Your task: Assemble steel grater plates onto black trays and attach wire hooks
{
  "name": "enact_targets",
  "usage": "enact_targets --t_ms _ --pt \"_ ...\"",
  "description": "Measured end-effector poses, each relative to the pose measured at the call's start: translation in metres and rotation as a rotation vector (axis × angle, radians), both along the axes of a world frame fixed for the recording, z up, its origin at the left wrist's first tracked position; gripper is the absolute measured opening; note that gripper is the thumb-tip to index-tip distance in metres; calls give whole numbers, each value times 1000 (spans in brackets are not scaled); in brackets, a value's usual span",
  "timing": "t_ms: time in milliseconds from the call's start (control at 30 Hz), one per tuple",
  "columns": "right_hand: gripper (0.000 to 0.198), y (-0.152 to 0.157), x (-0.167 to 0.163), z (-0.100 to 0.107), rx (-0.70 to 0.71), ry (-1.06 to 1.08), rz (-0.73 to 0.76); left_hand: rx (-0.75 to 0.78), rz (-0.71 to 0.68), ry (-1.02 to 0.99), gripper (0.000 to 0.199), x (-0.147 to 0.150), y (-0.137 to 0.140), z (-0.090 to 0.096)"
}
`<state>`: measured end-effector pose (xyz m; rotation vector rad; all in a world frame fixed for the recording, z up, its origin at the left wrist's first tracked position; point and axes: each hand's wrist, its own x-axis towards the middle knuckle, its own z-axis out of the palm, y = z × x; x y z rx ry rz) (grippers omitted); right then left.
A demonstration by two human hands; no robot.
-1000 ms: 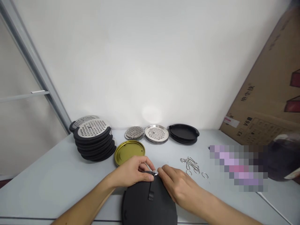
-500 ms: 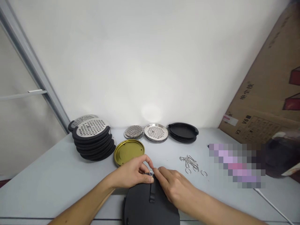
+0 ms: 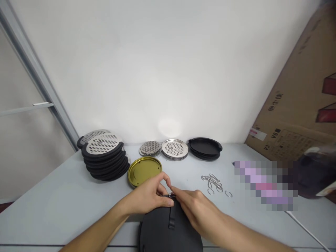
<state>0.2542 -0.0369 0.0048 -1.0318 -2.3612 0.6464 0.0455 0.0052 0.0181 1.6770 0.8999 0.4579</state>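
Note:
In front of me, a black round case [image 3: 162, 232] stands near the front edge of the table. A short black strap [image 3: 172, 222] runs over its upper part, with a small metal ring [image 3: 171, 195] at the top. My left hand [image 3: 149, 196] pinches this ring between thumb and fingers. From the other side, my right hand [image 3: 199, 210] grips at the same ring, its fingers pressed together and its fingertips partly hidden. Just behind my left hand lies a gold-coloured round lid [image 3: 144, 169]. Several loose metal rings and clips [image 3: 212, 182] lie to the right.
Black-rimmed grater discs [image 3: 103, 154] form a tall stack at the left. Along the wall are perforated metal discs [image 3: 150, 148], a shiny grater plate stack [image 3: 175, 148] and black trays [image 3: 205, 147]. A cardboard box [image 3: 296, 91] and white cable [image 3: 304, 227] are at the right.
My right hand has turned slightly and its fingers now lie flatter against the ring. The ring has tilted a little; my left hand keeps its pinch.

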Motion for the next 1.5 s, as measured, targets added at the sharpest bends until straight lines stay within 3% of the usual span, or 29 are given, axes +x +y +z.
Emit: enact_targets --t_ms 167,267,367,433,500,600,667,733,800,933,1033,1100,1233,1333,1433,1500 --pt "43 -4 -12 -16 81 58 12 -33 17 -66 49 5 -1 -10" --pt "42 1 -11 -18 183 78 24 -20 45 -103 71 6 -2 -11" --pt "43 22 7 -8 285 132 -130 16 62 -10 91 -2 -3 0" --pt "39 41 29 5 187 239 -356 -9 -20 70 78 -10 -4 19" --pt "32 56 53 17 63 292 -508 -8 -83 52 46 -12 -4 45" --pt "25 63 74 24 -233 120 -409 300 82 -107 31 9 5 84" --pt "24 56 73 23 -387 8 -257 604 96 -145 25 43 21 95" --pt "25 46 63 22 -425 -74 -151 829 -3 -183 26 88 46 89" --pt "28 37 52 22 -399 -134 -76 1010 -120 -193 28 134 78 68" --pt "31 30 42 25 -245 -159 -9 1175 -125 25 33 195 134 15" --pt "31 31 44 24 -181 -170 10 1172 -162 161 34 206 150 -11" --pt "30 32 47 22 -179 -174 22 1154 -160 185 40 203 150 -16" --pt "24 38 57 20 -303 -73 -54 1152 -164 189 58 192 143 -2" --pt "16 47 62 20 -377 160 -185 1125 -47 118 48 171 125 18" --pt "14 53 58 19 -386 376 -221 860 184 14 25 130 91 32" --pt "18 53 49 17 -410 453 -175 507 110 -38 34 98 62 33"
